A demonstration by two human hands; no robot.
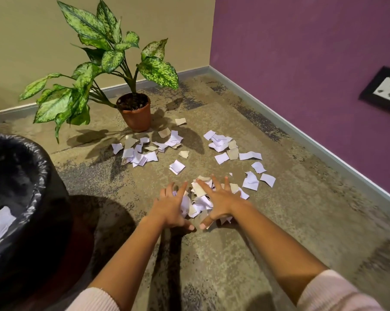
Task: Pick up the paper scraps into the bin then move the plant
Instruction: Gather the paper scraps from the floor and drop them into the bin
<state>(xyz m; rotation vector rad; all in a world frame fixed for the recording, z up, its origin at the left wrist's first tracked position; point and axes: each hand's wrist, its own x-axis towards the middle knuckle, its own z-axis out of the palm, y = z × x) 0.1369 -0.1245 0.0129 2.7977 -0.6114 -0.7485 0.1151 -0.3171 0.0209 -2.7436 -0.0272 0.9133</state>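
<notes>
White and beige paper scraps lie scattered on the carpet, one cluster (140, 153) in front of the plant and another (225, 147) farther right. A small heap of scraps (199, 199) sits between my hands. My left hand (170, 207) cups its left side with fingers spread. My right hand (219, 199) lies over its right side, fingers apart, thumb tip close to the left thumb. The heap rests on the floor. The leafy plant stands in a brown pot (137, 116) near the back wall. The bin (23, 176), lined with a black bag, is at my left and holds a white scrap (0, 221).
This is a room corner: a beige wall behind the plant and a purple wall on the right carrying a wall socket (384, 90). Grey skirting runs along both walls. The plant's leaves (61, 102) hang out to the left toward the bin.
</notes>
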